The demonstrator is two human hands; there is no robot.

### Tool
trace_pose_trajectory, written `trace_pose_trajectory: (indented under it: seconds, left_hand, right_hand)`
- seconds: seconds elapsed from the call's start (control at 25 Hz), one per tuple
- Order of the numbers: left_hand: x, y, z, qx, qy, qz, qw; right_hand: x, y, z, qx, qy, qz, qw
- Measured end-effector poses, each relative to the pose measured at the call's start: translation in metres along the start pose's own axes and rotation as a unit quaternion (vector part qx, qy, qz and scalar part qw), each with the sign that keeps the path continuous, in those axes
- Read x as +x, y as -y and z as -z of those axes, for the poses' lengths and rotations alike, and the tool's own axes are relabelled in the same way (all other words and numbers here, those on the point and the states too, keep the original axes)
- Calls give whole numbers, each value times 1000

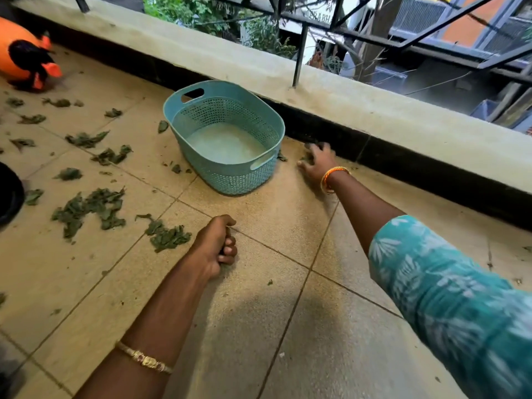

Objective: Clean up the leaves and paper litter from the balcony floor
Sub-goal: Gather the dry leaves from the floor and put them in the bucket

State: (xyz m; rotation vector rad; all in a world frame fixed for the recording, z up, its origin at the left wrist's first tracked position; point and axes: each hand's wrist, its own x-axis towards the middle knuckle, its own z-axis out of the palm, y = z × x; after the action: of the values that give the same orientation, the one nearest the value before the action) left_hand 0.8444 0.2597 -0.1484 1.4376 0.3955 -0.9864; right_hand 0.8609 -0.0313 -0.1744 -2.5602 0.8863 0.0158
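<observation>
On tiled floor (pixel 273 226): one basket (pixel 224 136)

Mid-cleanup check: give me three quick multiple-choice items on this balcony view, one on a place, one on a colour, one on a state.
1. Where does the right hand reach?
A. into the basket
B. to leaves by the dark wall base, right of the basket
C. onto the railing

2. What colour is the basket?
A. teal
B. red
C. white

3. How is the left hand?
A. flat, fingers spread
B. fingers curled, on the floor tiles
C. holding the basket handle

Answers:
1 B, the fingers touch leaves beside the wall.
2 A, its perforated wall is teal.
3 B, a fist rests on tile.
</observation>
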Motion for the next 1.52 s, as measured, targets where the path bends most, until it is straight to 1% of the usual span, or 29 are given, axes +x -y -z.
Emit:
trace_pose_trajectory:
  seconds: [0.08, 0.16, 0.24, 0.28, 0.32, 0.36, 0.4, 0.48, 0.52, 0.56, 0.6, 0.64, 0.76, 0.8, 0.84, 0.88, 0.92, 0.96, 1.04, 1.08, 1.16, 1.24, 1.28, 1.36, 1.44, 1.52]
  left_hand:
    - [5, -1, 1, -13, 9, 3, 1000]
    - [9, -2, -1, -17, 18, 0, 1000]
    - [13, -3, -6, -22, 27, -5, 999]
    - [13, -5, -10, -22, 32, -7, 999]
    - [13, -6, -15, -20, 38, -8, 999]
    - [12, -7, -20, -18, 47, -8, 999]
    - [12, -8, -26, -16, 58, -7, 998]
    - [11, -8, -37, -2, 84, -5, 996]
    - [10, -7, -43, 8, 96, 0, 995]
    - [11, -6, -48, 15, 105, 6, 994]
    - [11, -4, -52, 17, 111, 16, 993]
    - [13, -3, -55, 13, 117, 25, 993]
    - [19, -2, -65, -2, 138, 50, 989]
    - [22, 0, -68, 13, 133, 48, 990]
    - [24, 0, -71, 26, 123, 41, 991]
    - [26, 0, -73, 27, 108, 32, 993]
    - [27, -2, -73, 17, 94, 26, 995]
    - [29, -4, -71, 4, 84, 21, 996]
    - [32, -8, -66, -9, 67, 15, 998]
    - [33, -10, -63, -12, 59, 11, 998]
    - [37, -12, -59, -18, 53, 5, 998]
    - [39, -12, -56, -30, 53, 4, 998]
    - [41, -12, -54, -40, 53, 5, 998]
    - [43, -13, -49, -61, 55, 6, 997]
    - [43, -12, -43, -66, 47, 1, 997]
    - [42, -12, -37, -59, 29, -10, 998]
  right_hand:
    - [1, 0, -7, -19, -42, 59, 997]
    - [-5, -4, -12, -55, -95, 95, 989]
    - [-9, -8, -11, -73, -122, 96, 985]
    - [-11, -7, -8, -51, -128, 79, 987]
    - [-15, -4, -3, 0, -134, 51, 990]
    - [-23, -1, 4, 78, -141, 15, 987]
    - [-35, 3, 11, 178, -142, -17, 974]
    - [-71, 14, 19, 384, -109, -38, 916]
    - [-93, 19, 18, 455, -82, -30, 886]
    - [-114, 23, 16, 492, -58, -18, 869]
    - [-134, 28, 11, 500, -38, -5, 865]
    - [-150, 33, 5, 483, -26, 12, 875]
    - [-173, 44, -10, 355, -13, 76, 932]
    - [-172, 44, -9, 313, 12, 92, 945]
    - [-166, 42, -5, 288, 54, 101, 951]
    - [-158, 39, 1, 295, 103, 100, 945]
    - [-148, 37, 8, 328, 136, 87, 931]
    - [-135, 35, 14, 367, 132, 61, 919]
    - [-108, 37, 19, 422, 67, 7, 904]
    - [-99, 44, 19, 429, 46, 4, 902]
    - [-89, 63, 11, 434, 52, 41, 898]
    - [-88, 80, -3, 440, 85, 68, 891]
    - [-88, 86, -10, 428, 99, 84, 895]
    - [-86, 92, -22, 367, 102, 124, 916]
    - [-72, 94, -27, 271, 65, 141, 950]
    - [-48, 93, -23, 132, 26, 100, 986]
